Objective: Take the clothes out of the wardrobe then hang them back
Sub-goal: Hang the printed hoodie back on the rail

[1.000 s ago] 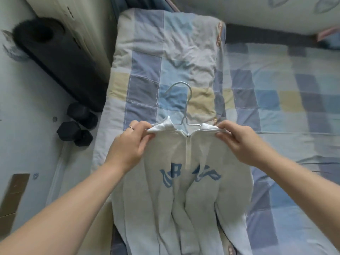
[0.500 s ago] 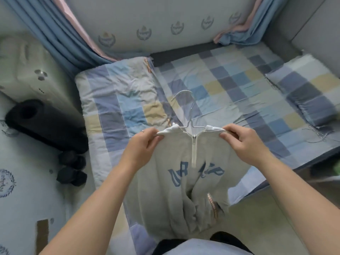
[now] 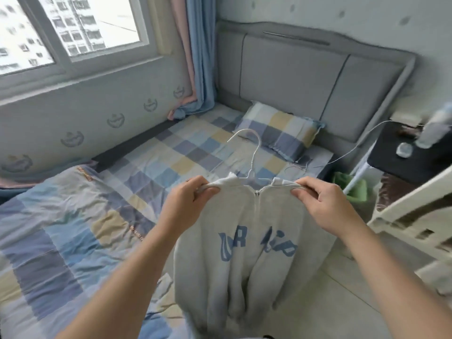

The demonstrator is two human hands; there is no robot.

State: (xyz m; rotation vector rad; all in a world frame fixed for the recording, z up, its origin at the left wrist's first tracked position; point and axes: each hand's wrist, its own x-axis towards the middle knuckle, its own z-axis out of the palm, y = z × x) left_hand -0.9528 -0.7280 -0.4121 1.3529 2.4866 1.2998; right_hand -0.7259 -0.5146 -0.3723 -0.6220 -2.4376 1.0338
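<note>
Left hand (image 3: 188,199) and right hand (image 3: 325,204) each pinch a shoulder of the pale grey zip sweatshirt (image 3: 244,253) on a white wire hanger (image 3: 254,157); its blue lettering is creased, its hem cut off.

Left hand (image 3: 186,200): forearm bare, extended forward, fingers (image 3: 195,181) curled, pinching one shoulder of the sweatshirt (image 3: 244,260). Right hand (image 3: 326,206): forearm bare, extended forward, thumb and fingers pinching the opposite shoulder; both hands level, apart

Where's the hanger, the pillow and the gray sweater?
hanger (image 3: 256,152), head view, on the wire neck below its hook.
pillow (image 3: 278,133), head view, on the middle of its checked cover.
sweater (image 3: 234,285), head view, on its front below the blue letters.
</note>
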